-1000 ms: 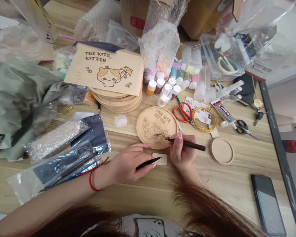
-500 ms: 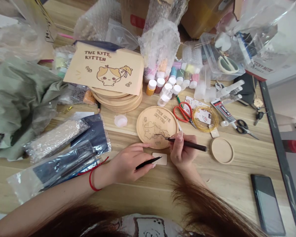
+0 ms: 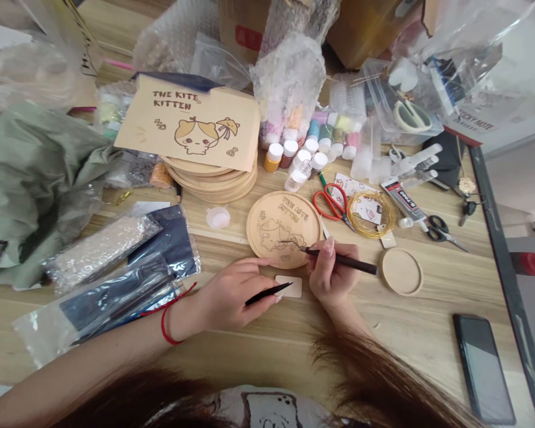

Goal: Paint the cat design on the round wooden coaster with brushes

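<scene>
A round wooden plate (image 3: pixel 271 214) with a drawn kitten and lettering lies on the table in front of me. My right hand (image 3: pixel 332 276) is closed on a dark tool (image 3: pixel 348 261) whose thin metal tip rests on the plate's drawing. My left hand (image 3: pixel 232 294) lies on the table just below the plate, closed on black tweezers (image 3: pixel 267 293) that point right toward a small pale wooden tag (image 3: pixel 292 287). A red string bracelet (image 3: pixel 166 324) circles my left wrist.
A stack of wooden plates (image 3: pixel 214 178) under a kitten picture card (image 3: pixel 191 122), paint bottles (image 3: pixel 303 154), red scissors (image 3: pixel 332 202), gold wire coil (image 3: pixel 372 214), glue tube (image 3: pixel 403 202), small wooden coaster (image 3: pixel 401 271), black phone (image 3: pixel 484 368), plastic bags (image 3: pixel 107 279) and green cloth (image 3: pixel 31 184) at left.
My right hand and its tool have shifted slightly to the right along the plate's drawing. My left hand has stayed put.
</scene>
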Tool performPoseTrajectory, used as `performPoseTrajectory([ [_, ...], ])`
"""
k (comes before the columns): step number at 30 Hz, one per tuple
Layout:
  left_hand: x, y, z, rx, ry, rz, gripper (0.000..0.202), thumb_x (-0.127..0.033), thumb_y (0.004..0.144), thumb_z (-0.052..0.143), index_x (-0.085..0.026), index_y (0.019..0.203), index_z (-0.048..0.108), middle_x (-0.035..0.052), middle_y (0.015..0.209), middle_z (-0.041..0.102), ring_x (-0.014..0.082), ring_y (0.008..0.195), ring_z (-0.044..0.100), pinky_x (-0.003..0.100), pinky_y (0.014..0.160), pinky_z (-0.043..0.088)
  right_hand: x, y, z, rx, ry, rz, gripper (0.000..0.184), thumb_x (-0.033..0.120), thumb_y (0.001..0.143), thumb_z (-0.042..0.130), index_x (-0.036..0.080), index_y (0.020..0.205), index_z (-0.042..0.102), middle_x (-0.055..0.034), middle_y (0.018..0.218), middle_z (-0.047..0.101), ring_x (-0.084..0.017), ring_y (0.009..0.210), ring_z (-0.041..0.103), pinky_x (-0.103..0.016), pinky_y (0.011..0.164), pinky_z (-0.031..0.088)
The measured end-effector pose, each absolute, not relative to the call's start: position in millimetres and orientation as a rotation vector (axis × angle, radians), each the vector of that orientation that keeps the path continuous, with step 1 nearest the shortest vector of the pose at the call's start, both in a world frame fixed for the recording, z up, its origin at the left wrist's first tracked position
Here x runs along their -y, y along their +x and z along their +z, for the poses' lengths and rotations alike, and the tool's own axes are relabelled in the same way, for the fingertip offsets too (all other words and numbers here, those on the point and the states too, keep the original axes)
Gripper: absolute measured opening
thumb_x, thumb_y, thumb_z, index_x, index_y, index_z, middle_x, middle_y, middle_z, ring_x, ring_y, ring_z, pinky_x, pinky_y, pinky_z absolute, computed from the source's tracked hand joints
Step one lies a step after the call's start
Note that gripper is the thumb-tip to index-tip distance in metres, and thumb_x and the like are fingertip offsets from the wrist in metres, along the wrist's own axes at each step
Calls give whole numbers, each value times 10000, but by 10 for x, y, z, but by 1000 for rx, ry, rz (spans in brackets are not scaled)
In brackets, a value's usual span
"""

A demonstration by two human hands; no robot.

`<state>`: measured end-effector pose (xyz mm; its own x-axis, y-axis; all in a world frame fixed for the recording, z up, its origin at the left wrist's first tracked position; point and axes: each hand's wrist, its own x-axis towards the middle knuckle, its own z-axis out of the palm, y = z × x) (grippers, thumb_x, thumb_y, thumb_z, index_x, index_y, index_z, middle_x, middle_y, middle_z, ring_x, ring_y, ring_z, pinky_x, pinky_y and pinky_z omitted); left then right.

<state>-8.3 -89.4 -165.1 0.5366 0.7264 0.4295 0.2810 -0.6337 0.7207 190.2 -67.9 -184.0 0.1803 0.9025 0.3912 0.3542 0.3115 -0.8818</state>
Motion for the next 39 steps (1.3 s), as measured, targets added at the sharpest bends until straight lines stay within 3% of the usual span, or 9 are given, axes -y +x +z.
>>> performPoseTrajectory([
  [6, 888, -82, -1642, -808, 2181, 998, 87, -187, 868, 613, -163, 949, 636, 14, 752, 692, 116, 674, 613, 376, 965, 546, 537, 1852, -1554, 978, -1255, 566, 250, 439, 896, 595, 217, 813, 516, 40, 620, 608, -75, 322, 471, -213, 273, 316],
  [10, 889, -84, -1645, -803, 2168, 1007, 100, -180, 861, 620, -158, 957, 637, 17, 742, 686, 121, 674, 613, 381, 964, 543, 435, 1996, -1431, 774, -1278, 787, 303, 433, 802, 709, 203, 736, 522, 93, 466, 537, -67, 265, 422, -181, 224, 280],
  [14, 889, -83, -1649, -794, 2154, 1014, 105, -165, 853, 624, -150, 956, 642, 25, 744, 685, 122, 672, 615, 375, 965, 540, 449, 2138, -1396, 706, -1265, 1117, 273, 360, 735, 781, 180, 718, 576, 59, 526, 624, -68, 303, 499, -166, 266, 392],
  [18, 889, -81, -1646, -794, 2153, 1001, 119, -171, 862, 612, -160, 977, 643, 16, 744, 684, 118, 666, 611, 378, 962, 542, 583, 2170, -1446, 711, -1253, 1362, 247, 347, 762, 763, 167, 690, 609, 13, 552, 668, -103, 340, 562, -191, 307, 464],
  [21, 890, -80, -1642, -803, 2158, 1004, 110, -173, 859, 620, -158, 966, 643, 20, 753, 688, 120, 675, 612, 375, 957, 545, 667, 2152, -1512, 752, -1286, 1332, 267, 348, 789, 741, 179, 653, 586, -3, 571, 692, -129, 356, 589, -228, 335, 495],
  [28, 892, -80, -1648, -799, 2166, 1017, 109, -156, 843, 636, -143, 951, 643, 34, 770, 699, 126, 695, 622, 370, 967, 539, 702, 2142, -1585, 805, -1350, 1364, 185, 331, 779, 758, 167, 774, 672, -26, 630, 720, -159, 454, 653, -269, 438, 563],
  [39, 893, -85, -1657, -816, 2162, 987, 98, -182, 863, 615, -165, 955, 645, 17, 754, 691, 123, 691, 625, 382, 964, 539, 718, 2192, -1617, 883, -1329, 1457, 195, 276, 737, 796, 170, 887, 730, -2, 627, 706, -143, 509, 656, -259, 495, 571],
])
